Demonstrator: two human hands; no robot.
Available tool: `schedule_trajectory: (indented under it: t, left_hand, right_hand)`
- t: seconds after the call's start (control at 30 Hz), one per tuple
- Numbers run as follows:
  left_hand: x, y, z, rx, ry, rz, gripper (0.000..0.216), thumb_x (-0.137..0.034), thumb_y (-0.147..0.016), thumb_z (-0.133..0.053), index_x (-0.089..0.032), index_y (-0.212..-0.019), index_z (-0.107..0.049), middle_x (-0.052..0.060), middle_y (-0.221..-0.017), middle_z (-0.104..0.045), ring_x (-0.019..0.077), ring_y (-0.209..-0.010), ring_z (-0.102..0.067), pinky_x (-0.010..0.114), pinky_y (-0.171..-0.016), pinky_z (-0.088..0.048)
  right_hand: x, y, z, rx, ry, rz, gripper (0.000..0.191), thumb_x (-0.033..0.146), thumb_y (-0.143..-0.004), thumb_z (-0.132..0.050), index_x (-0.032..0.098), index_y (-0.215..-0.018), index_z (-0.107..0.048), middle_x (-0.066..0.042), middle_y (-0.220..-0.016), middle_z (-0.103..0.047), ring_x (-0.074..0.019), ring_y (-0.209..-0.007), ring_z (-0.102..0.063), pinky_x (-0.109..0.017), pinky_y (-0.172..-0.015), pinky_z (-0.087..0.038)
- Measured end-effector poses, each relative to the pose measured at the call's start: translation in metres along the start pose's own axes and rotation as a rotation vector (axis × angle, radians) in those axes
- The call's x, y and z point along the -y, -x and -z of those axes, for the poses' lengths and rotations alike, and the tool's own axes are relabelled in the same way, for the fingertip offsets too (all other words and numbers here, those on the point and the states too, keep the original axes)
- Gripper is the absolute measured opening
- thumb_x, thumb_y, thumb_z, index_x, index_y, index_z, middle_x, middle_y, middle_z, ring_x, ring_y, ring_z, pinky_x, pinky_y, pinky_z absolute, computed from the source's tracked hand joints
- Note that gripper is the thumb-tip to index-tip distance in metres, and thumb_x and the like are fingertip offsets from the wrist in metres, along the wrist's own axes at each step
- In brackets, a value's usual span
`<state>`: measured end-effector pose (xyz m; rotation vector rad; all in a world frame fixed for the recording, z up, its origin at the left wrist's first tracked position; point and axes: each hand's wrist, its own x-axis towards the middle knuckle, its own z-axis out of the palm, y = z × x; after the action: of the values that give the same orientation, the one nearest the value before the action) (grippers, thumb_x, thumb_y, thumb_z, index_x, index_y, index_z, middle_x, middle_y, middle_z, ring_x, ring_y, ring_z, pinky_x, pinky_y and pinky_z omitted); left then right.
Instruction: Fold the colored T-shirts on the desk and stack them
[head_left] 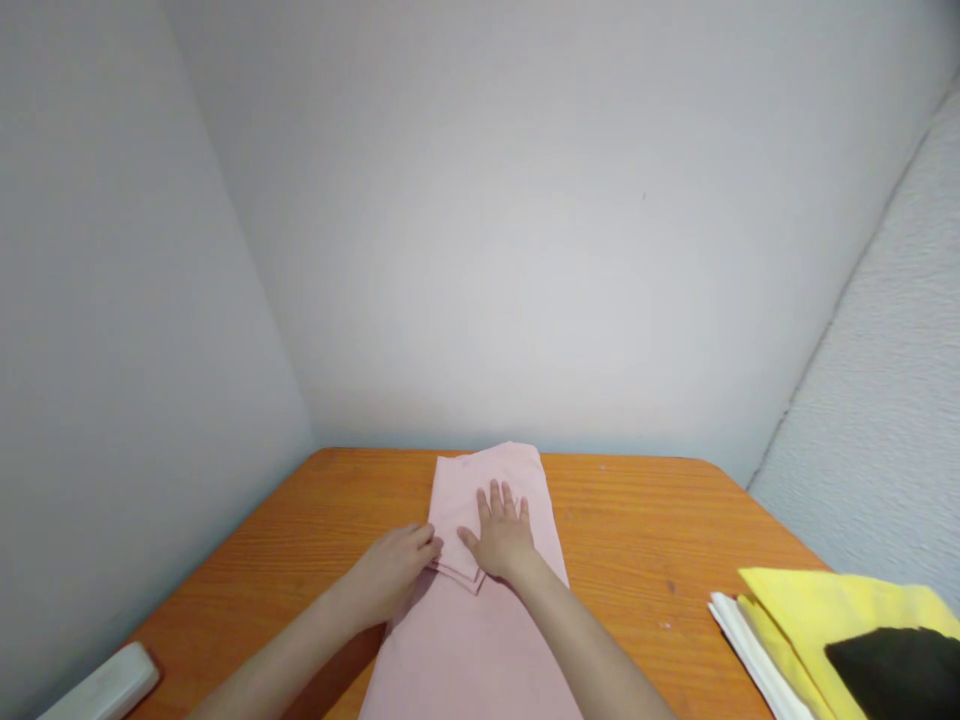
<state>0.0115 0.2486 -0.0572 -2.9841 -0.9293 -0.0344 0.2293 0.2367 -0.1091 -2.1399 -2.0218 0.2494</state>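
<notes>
A pink cloth garment lies lengthwise on the table in front of me, a long strip narrowing toward the far edge. Its far part carries a folded-over section with layered edges, probably a sleeve, though its full shape is hidden. My right hand rests flat on that folded section, fingers spread. At the left edge of the fold, my left hand pinches the pink fabric between thumb and curled fingers.
The wooden table reaches to a white wall. At the near right sit folded cloths: a yellow one, a white one and a black one. A white object, only partly visible, lies at the near left corner.
</notes>
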Motion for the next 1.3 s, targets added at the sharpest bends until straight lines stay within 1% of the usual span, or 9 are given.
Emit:
schedule_trajectory:
  t: [0.07,0.17,0.23,0.33,0.53,0.8,1.0,1.17,1.3]
  left_hand:
    - [0.008,-0.012,0.009,-0.025,0.069,-0.01,0.02,-0.029,-0.091,-0.048,-0.027,-0.103,-0.064,0.008,-0.106,-0.064,0.0244,-0.1,-0.059,0.036,-0.087,-0.046]
    - [0.022,-0.048,0.007,-0.105,0.152,0.046,0.04,-0.038,-0.098,-0.033,-0.024,-0.125,-0.059,0.009,-0.136,-0.055,0.0242,-0.128,-0.047,0.039,-0.109,-0.034]
    - [0.029,-0.074,-0.007,-0.115,0.176,0.088,0.049,-0.038,-0.1,-0.027,-0.018,-0.139,-0.047,0.01,-0.151,-0.04,0.0235,-0.14,-0.033,0.041,-0.117,-0.024]
    - [0.035,-0.099,-0.038,-0.097,0.181,0.134,0.06,-0.043,-0.099,-0.027,-0.008,-0.146,-0.036,0.017,-0.156,-0.026,0.0272,-0.146,-0.022,0.047,-0.118,-0.021]
    - [0.044,-0.105,-0.067,-0.137,0.167,0.154,0.064,-0.048,-0.098,-0.026,-0.009,-0.149,-0.029,0.015,-0.157,-0.02,0.0244,-0.147,-0.017,0.043,-0.12,-0.018]
    - [0.035,-0.107,-0.055,-0.224,0.14,0.184,0.057,-0.043,-0.097,-0.033,-0.014,-0.145,-0.039,0.015,-0.153,-0.035,0.0263,-0.144,-0.027,0.047,-0.117,-0.023]
    - [0.006,-0.083,-0.02,-0.31,0.132,0.153,0.052,-0.032,-0.095,-0.037,-0.012,-0.143,-0.04,0.013,-0.157,-0.027,0.0267,-0.148,-0.012,0.05,-0.121,-0.006]
    - [-0.012,-0.024,-0.016,-0.251,0.158,0.102,0.052,-0.017,-0.091,-0.037,-0.014,-0.143,-0.04,0.011,-0.155,-0.032,0.022,-0.145,-0.024,0.045,-0.121,-0.013]
    - [-0.01,0.008,-0.027,-0.171,0.198,0.086,0.059,-0.014,-0.084,-0.044,-0.014,-0.143,-0.041,0.011,-0.154,-0.034,0.0208,-0.144,-0.028,0.043,-0.119,-0.021]
  right_hand:
    - [0.002,0.0,0.0,0.0,-0.002,0.004,0.083,0.068,-0.091,-0.022,0.014,-0.153,-0.017,-0.014,-0.159,-0.001,-0.0332,-0.146,0.004,-0.061,-0.112,0.0]
    - [0.004,0.002,0.003,-0.005,-0.003,0.005,0.083,0.068,-0.091,-0.024,0.014,-0.153,-0.018,-0.015,-0.159,-0.002,-0.0331,-0.146,0.005,-0.061,-0.112,0.001]
    - [0.005,0.004,0.004,-0.031,-0.005,0.007,0.082,0.067,-0.091,-0.026,0.014,-0.153,-0.02,-0.015,-0.159,-0.003,-0.0336,-0.146,0.003,-0.061,-0.112,0.002]
    - [0.004,0.008,0.001,-0.102,-0.014,0.015,0.081,0.067,-0.091,-0.024,0.014,-0.153,-0.023,-0.014,-0.159,-0.006,-0.0342,-0.146,0.001,-0.06,-0.112,0.005]
    - [0.002,0.01,-0.006,-0.206,-0.013,0.04,0.08,0.067,-0.091,-0.024,0.015,-0.152,-0.027,-0.015,-0.159,-0.012,-0.0338,-0.146,-0.003,-0.059,-0.112,0.007]
    - [-0.001,0.004,-0.001,-0.134,0.025,0.047,0.077,0.065,-0.093,-0.025,0.015,-0.152,-0.025,-0.014,-0.159,-0.012,-0.0319,-0.146,-0.003,-0.057,-0.113,0.004]
    - [-0.002,0.02,0.028,-0.22,-0.058,0.019,0.065,0.041,-0.099,-0.022,0.003,-0.151,-0.02,-0.017,-0.158,-0.014,-0.0233,-0.147,-0.008,-0.041,-0.118,-0.009]
    - [-0.014,0.084,0.034,-0.17,-0.031,0.084,0.07,0.046,-0.098,-0.026,0.0,-0.15,-0.023,-0.018,-0.158,-0.016,-0.0261,-0.147,-0.008,-0.04,-0.119,-0.006]
    - [-0.023,0.135,0.025,-0.092,0.038,0.104,0.075,0.051,-0.097,-0.028,-0.001,-0.15,-0.02,-0.019,-0.158,-0.012,-0.0274,-0.147,-0.005,-0.041,-0.119,-0.004]
